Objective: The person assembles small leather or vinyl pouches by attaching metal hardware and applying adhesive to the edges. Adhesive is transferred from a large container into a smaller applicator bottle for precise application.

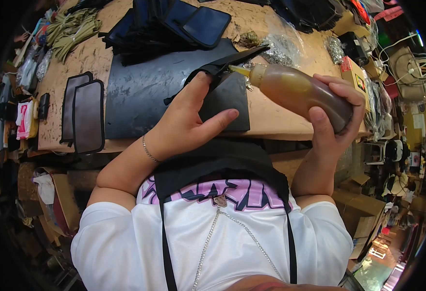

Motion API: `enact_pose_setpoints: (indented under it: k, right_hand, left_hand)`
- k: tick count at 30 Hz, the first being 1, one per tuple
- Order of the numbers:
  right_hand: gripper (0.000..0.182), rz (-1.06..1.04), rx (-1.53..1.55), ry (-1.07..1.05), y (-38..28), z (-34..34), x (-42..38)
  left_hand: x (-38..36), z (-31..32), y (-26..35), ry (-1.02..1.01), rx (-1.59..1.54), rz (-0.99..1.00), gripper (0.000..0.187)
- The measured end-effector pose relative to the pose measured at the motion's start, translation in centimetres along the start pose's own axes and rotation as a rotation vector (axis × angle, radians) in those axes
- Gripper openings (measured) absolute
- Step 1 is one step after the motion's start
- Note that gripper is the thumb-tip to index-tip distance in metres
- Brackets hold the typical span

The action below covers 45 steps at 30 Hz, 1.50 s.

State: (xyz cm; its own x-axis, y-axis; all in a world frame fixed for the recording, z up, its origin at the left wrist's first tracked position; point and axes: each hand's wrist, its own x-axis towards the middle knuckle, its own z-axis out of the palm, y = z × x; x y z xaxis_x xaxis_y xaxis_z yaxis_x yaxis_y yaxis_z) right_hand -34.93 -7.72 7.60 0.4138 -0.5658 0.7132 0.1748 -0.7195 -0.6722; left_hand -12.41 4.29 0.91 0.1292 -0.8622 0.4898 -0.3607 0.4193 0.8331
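My right hand (336, 104) is wrapped around a squeeze bottle (302, 89) of brown, amber-tinted liquid, tilted with its yellow nozzle pointing left. The nozzle tip is right at a black strip-like piece (222, 63) with a pointed end. My left hand (191, 109) is at the near side of this piece, thumb stretched away and a fingertip against the black material; its other fingers are partly hidden. Beneath them lies a dark flat board (145, 97) on the table.
A pile of black-edged dark blue panels (203, 26) sits at the back of the board. Two brown panels with black borders (89, 116) lie to the left. Clear plastic bags (283, 46) are at the back right, bundled tan strips (72, 29) at the far left.
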Motion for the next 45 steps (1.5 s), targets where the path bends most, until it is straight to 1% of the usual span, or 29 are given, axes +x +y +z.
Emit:
enact_pose_setpoints:
  k: [2,5,8,11,13,16,17,19,23,25,28,29,32,34,37,39,42,45]
  right_hand:
    - [0.047,-0.001,-0.019,0.018,0.0,0.0,0.1]
    - [0.048,-0.029,0.014,-0.039,-0.3,0.4,0.0]
    - [0.049,-0.021,0.003,-0.049,-0.6,0.5,0.0]
    - [0.051,-0.011,-0.039,-0.005,-0.4,0.5,-0.1]
    - [0.051,-0.026,-0.017,-0.046,-0.4,0.7,-0.2]
    - [0.050,-0.064,-0.004,-0.084,-0.6,1.1,-0.2]
    - [0.050,-0.078,-0.004,-0.093,-0.6,1.2,-0.2]
    - [0.051,-0.069,0.014,-0.048,-0.3,0.8,-0.3]
    - [0.054,-0.046,0.026,0.021,0.0,1.1,-0.6]
    - [0.054,-0.083,-0.001,-0.037,0.1,1.5,-0.6]
    - [0.054,-0.145,-0.057,-0.087,0.0,1.8,-0.6]
    - [0.054,-0.167,-0.079,-0.098,0.0,1.8,-0.6]
    - [0.054,-0.159,-0.113,-0.038,0.2,1.8,-0.7]
    - [0.054,-0.151,-0.090,-0.064,0.1,1.9,-0.6]
    - [0.054,-0.187,-0.110,-0.114,-0.1,2.1,-0.5]
    - [0.054,-0.203,-0.133,-0.118,-0.2,2.2,-0.5]
    - [0.054,-0.135,-0.105,-0.028,0.2,2.2,-0.7]
    - [0.052,-0.171,-0.108,-0.081,0.1,2.2,-0.6]
  left_hand:
    - [0.0,0.0,-0.1,0.012,0.011,0.032,0.058]
    - [-0.1,0.1,-0.9,0.023,0.039,0.059,0.060]
    - [-0.3,0.2,-1.4,0.046,0.049,0.065,0.061]
    - [-0.4,0.1,-1.4,0.055,0.077,0.078,0.062]
    - [-0.3,0.2,-1.5,0.069,0.066,0.107,0.062]
    - [-0.6,0.2,-1.7,0.046,0.050,0.039,0.063]
    - [-0.5,0.2,-1.6,0.048,0.047,0.054,0.064]
    - [-0.3,0.2,-1.4,0.053,0.042,0.085,0.064]
    - [-0.5,0.1,-1.3,0.064,0.024,0.046,0.064]
    - [-0.6,0.2,-1.0,0.056,0.001,0.010,0.064]
    - [-0.2,0.3,-1.1,0.070,0.005,0.088,0.064]
    - [-0.3,0.3,-1.1,0.070,0.011,0.071,0.064]
    - [-0.7,0.0,-1.2,0.074,0.023,0.025,0.062]
    - [-0.8,-0.1,-1.3,0.080,0.026,0.001,0.061]
    - [-0.2,0.1,-0.9,0.094,0.007,0.082,0.061]
    - [-0.3,0.1,-1.1,0.085,-0.003,0.065,0.061]
    - [-0.6,0.0,-1.4,0.087,0.021,0.045,0.061]
    - [-0.3,0.1,-1.3,0.085,0.031,0.056,0.061]
